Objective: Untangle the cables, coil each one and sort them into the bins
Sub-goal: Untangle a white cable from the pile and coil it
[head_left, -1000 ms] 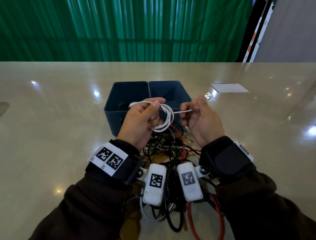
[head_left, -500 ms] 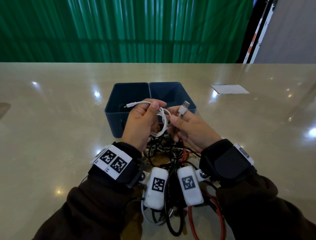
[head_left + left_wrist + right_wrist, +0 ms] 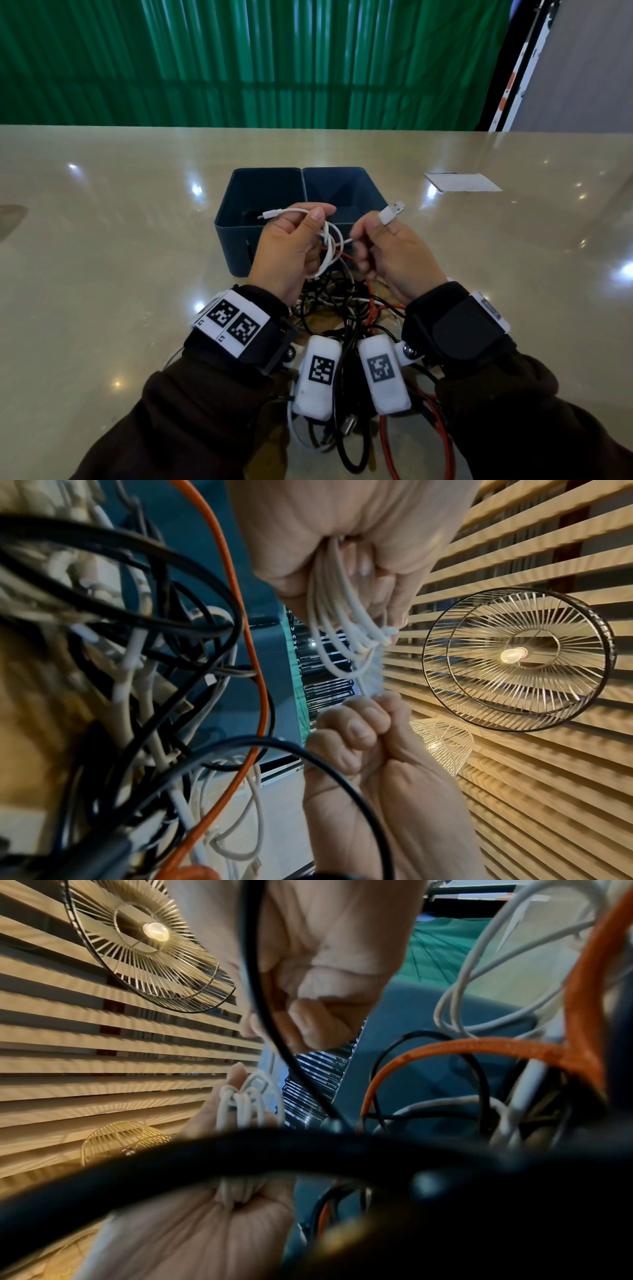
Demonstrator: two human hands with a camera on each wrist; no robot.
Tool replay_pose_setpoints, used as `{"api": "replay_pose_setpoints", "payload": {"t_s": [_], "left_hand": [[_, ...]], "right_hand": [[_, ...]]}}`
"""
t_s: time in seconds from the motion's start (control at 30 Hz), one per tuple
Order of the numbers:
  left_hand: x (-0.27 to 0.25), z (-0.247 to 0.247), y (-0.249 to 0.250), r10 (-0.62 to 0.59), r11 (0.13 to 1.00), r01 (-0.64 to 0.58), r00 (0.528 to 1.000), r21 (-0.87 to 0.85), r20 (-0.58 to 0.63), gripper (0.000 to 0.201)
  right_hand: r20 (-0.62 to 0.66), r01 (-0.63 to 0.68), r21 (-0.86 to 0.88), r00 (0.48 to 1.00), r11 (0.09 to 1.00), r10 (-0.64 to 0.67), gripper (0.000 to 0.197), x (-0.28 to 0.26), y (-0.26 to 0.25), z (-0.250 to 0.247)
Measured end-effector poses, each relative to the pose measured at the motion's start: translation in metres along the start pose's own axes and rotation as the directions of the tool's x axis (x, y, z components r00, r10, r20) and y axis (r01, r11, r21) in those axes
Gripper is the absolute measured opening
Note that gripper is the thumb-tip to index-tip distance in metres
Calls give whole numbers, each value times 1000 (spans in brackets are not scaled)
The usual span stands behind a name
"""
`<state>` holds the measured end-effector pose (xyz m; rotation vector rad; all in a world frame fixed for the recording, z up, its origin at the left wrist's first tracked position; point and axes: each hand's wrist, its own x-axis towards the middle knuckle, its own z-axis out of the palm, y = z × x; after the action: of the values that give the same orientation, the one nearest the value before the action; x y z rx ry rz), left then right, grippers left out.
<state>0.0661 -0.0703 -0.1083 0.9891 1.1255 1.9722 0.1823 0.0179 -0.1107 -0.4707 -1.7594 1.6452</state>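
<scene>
**A:** How many bins, and where?

**B:** Two dark blue bins [image 3: 274,192], side by side and touching, in the middle of the table [image 3: 102,240], just beyond the hands. The left bin has something dark at the bottom; I cannot tell what.

**A:** And the cable being worked?

**B:** One white cable [image 3: 330,251], wound into several loops. The left hand [image 3: 284,250] has its fingers curled round the bundle, thumb pressed on top, with the small plug sticking out to the left over the left bin. The right hand [image 3: 394,253] pinches the free end, its USB plug [image 3: 392,212] standing up above the thumb. From the left wrist view the loops [image 3: 342,626] hang out of the closed fist.

**A:** What is left in the heap?

**B:** A tangle [image 3: 346,315] of black, white and red cables on the table under both wrists, against the bins' near wall. I cannot count them.

**A:** Room to move?

**B:** Bare tabletop lies left and right of the bins. One white card [image 3: 462,182] lies far right, well apart from them.
</scene>
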Motion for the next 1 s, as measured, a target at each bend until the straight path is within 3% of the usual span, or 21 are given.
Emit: {"api": "replay_pose_setpoints", "payload": {"t_s": [0.1, 0.23, 0.33, 0.4, 0.53, 0.7, 0.9, 1.0], "left_hand": [[-2, 2, 2, 11, 995, -11, 1000, 101, 4, 21], [-2, 2, 5, 57, 971, -48, 998, 235, -34, 20], [-1, 0, 3, 71, 960, -58, 997, 274, -40, 27], [-2, 1, 1, 43, 959, -35, 999, 281, -22, 31], [-3, 5, 1, -5, 964, 13, 1000, 264, -31, 29], [-3, 7, 0, -96, 985, 99, 995, 141, -27, 25], [-7, 10, 3, -58, 992, 56, 998, 113, 14, 25], [-7, 11, 5, -17, 996, 17, 1000, 85, 1, 23]], "right_hand": [[-35, 92, 128, 995, 987, -88, 27, 0, -4, -2], [144, 46, 318, 985, 947, -96, 10, -3, -5, -4], [291, -6, 336, 952, 942, -97, 26, -5, -4, -1], [317, 14, 296, 942, 955, -112, 29, -7, -5, 1], [227, 51, 240, 968, 969, -107, 18, -5, -2, 1], [189, 171, -3, 968, 985, -168, 8, -3, 0, 0], [108, 214, -150, 974, 965, -199, 28, 1, 2, 0], [0, 123, -224, 992, 967, -126, 45, 3, 4, -3]]}}
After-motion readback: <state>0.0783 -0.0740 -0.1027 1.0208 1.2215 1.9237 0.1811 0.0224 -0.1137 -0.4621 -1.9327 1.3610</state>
